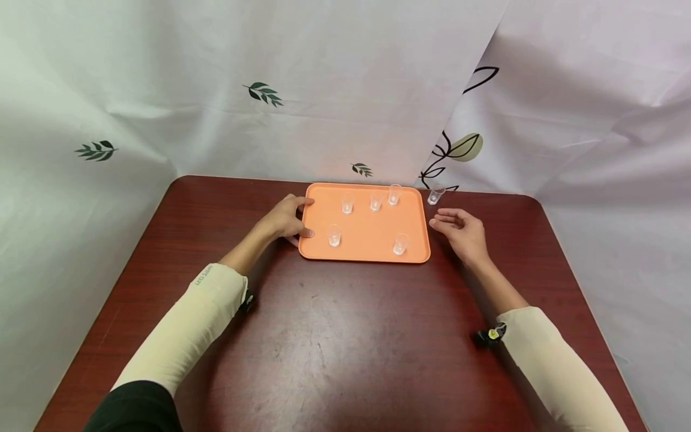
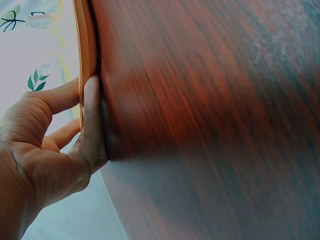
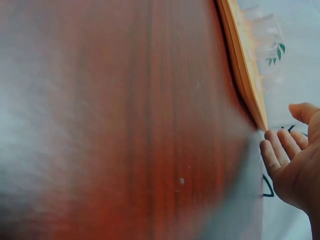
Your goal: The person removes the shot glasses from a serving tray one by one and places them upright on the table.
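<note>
An orange tray (image 1: pixel 367 249) lies flat at the back middle of the dark red table (image 1: pixel 345 342). Several small clear cups stand upright on it, such as one (image 1: pixel 334 235) near its front left. My left hand (image 1: pixel 296 218) grips the tray's left rim (image 2: pixel 85 45): the thumb (image 2: pixel 92 117) lies along the rim's outer side and the fingers reach over it. My right hand (image 1: pixel 449 222) sits just right of the tray with fingers loosely curled, holding nothing. In the right wrist view its fingertips (image 3: pixel 280 147) stay a little apart from the tray's corner (image 3: pixel 250 90).
One more clear cup (image 1: pixel 435 195) stands on the table beyond the tray's back right corner, just past my right hand. White cloth with leaf prints (image 1: pixel 262 92) hangs behind and on both sides of the table. Bare wood stretches from the tray to the near edge.
</note>
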`<move>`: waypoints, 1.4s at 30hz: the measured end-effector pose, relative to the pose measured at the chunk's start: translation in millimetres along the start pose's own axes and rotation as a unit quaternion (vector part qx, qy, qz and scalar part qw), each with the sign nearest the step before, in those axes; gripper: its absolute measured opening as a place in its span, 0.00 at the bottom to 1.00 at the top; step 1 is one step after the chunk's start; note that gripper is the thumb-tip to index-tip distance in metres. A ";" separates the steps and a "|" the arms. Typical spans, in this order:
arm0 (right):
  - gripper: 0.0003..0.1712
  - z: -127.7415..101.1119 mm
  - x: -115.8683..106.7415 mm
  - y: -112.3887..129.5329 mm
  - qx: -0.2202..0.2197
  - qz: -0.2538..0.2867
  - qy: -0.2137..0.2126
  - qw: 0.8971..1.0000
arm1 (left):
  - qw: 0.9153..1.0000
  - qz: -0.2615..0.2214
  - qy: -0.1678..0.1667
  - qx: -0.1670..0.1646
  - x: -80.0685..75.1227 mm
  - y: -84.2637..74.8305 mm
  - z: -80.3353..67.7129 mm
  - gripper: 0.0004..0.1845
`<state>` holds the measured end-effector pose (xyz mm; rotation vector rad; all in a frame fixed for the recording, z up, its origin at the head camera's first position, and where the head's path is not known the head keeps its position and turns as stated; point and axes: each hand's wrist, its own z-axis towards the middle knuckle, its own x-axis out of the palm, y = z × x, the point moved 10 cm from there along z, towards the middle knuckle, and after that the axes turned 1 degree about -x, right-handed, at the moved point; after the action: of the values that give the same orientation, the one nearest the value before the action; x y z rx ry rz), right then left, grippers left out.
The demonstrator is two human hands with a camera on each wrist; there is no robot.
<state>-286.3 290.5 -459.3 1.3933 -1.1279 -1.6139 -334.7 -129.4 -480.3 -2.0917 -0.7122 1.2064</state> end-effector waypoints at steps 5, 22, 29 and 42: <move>0.28 -11.0 2.1 7.4 -0.012 0.016 0.011 1.000 | 1.000 0.007 -0.005 0.005 -1.3 -2.9 -0.6 0.52; 0.31 -36.9 37.3 23.5 -0.038 0.084 0.113 0.989 | 1.000 0.014 -0.005 0.003 -1.9 -5.0 0.6 0.52; 0.34 -44.0 59.9 21.8 -0.027 0.084 0.164 0.983 | 1.000 0.021 -0.004 -0.009 -1.8 -4.5 0.2 0.52; 0.34 -47.3 77.3 15.5 -0.014 0.042 0.177 0.983 | 1.000 0.015 -0.006 -0.009 -0.8 -0.8 -1.0 0.52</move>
<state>-252.6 206.3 -474.7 1.5198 -0.9362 -1.2541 -334.3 -129.7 -478.8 -2.1192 -0.7029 1.2331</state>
